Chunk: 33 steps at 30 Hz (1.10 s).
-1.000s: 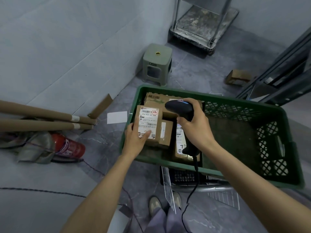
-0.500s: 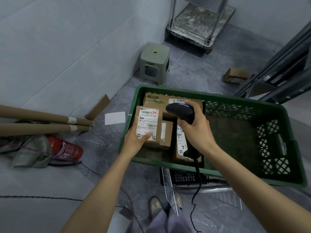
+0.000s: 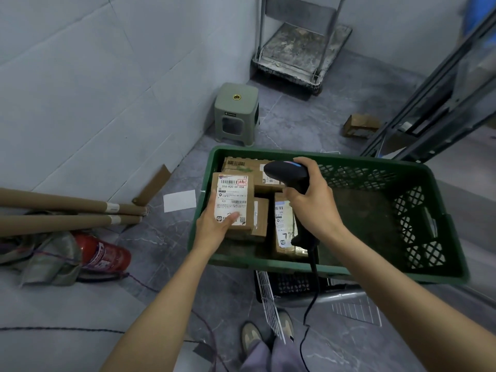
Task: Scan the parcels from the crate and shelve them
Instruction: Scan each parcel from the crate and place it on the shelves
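A labelled parcel (image 3: 233, 202) is pinched at its lower end by the left hand (image 3: 214, 229), thumb on the label, over the left part of the green crate (image 3: 349, 269), and the scanner (image 3: 288, 175), gripped by the right hand (image 3: 314, 202), is held just to its right.
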{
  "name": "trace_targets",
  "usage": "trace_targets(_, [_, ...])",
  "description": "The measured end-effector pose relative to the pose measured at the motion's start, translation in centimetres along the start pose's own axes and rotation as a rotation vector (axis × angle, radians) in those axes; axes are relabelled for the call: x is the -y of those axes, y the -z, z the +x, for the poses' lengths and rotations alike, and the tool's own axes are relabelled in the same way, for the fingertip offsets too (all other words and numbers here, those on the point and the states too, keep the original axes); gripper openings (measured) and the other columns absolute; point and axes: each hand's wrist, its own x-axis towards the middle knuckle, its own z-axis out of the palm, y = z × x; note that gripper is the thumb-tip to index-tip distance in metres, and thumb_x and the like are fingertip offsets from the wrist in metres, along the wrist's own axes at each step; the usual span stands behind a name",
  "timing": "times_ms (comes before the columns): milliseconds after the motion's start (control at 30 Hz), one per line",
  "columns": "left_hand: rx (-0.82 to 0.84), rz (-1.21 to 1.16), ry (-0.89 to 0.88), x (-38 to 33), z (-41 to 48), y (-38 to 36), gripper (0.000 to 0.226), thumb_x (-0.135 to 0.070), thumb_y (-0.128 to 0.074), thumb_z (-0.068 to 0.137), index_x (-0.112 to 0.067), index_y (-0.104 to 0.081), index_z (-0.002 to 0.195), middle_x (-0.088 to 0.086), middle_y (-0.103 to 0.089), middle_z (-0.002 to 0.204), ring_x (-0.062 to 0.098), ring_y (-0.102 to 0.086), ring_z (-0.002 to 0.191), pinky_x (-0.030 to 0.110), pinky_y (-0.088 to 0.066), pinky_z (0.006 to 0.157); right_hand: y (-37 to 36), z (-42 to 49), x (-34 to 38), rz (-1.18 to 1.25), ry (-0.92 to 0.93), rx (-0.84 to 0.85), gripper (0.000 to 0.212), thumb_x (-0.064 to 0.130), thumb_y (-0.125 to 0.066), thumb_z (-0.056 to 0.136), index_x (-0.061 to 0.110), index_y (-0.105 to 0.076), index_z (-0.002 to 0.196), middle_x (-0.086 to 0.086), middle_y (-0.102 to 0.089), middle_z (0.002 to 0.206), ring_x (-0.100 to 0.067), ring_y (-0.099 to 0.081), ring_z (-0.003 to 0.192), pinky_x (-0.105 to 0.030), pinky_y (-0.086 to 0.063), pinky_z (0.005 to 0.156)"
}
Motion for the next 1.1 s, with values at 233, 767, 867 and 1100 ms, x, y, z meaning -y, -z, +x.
trace_targets(233, [0.011,0.031,-0.095,-4.7,-2.0,-0.3,0.084,-0.037,-0.068,0.086,-0.033,-0.017,0.152,-0.005,-0.052,0.139,0.012,-0.048,0.124,0.027,-0.037,0.1,4.3,-2.3,2.0,0.022,0.048,-0.085,0.049,0.002,-0.058,0.086,0.036,-0.044,0.118,0.013,-0.057,0.097,0.001,-0.059,0.07,-0.01,-0.045,0.051])
trace_targets(767, [0.135,0.002,-0.408,-20.5,-12.3,-12.2,0.085,-0.038,-0.069,0.085,-0.035,-0.016,0.152,-0.004,-0.051,0.141,0.014,-0.05,0.124,0.027,-0.041,0.096,23.9,-13.4,2.9,0.026,0.155,-0.381,0.048,0.003,-0.057,0.087,0.032,-0.044,0.123,0.018,-0.055,0.097,0.004,-0.058,0.08,-0.014,-0.047,0.06])
trace_targets(867, [0.136,0.056,-0.446,-23.3,-15.0,-16.0,0.086,-0.044,-0.067,0.085,-0.038,-0.013,0.151,-0.003,-0.048,0.142,0.018,-0.047,0.126,0.03,-0.038,0.098,28.3,-16.2,2.1,0.036,0.161,-0.433,0.048,0.004,-0.056,0.088,0.033,-0.043,0.124,0.01,-0.056,0.101,-0.001,-0.057,0.081,-0.019,-0.048,0.062])
trace_targets(1100, [0.18,0.032,-0.586,-29.3,-21.9,-24.8,0.086,-0.04,-0.069,0.085,-0.035,-0.014,0.151,-0.002,-0.053,0.137,0.01,-0.049,0.119,0.026,-0.038,0.094,38.1,-22.5,-0.5,0.039,0.171,-0.54,0.05,0.002,-0.056,0.087,0.032,-0.044,0.125,0.008,-0.055,0.101,0.003,-0.056,0.078,-0.007,-0.043,0.056])
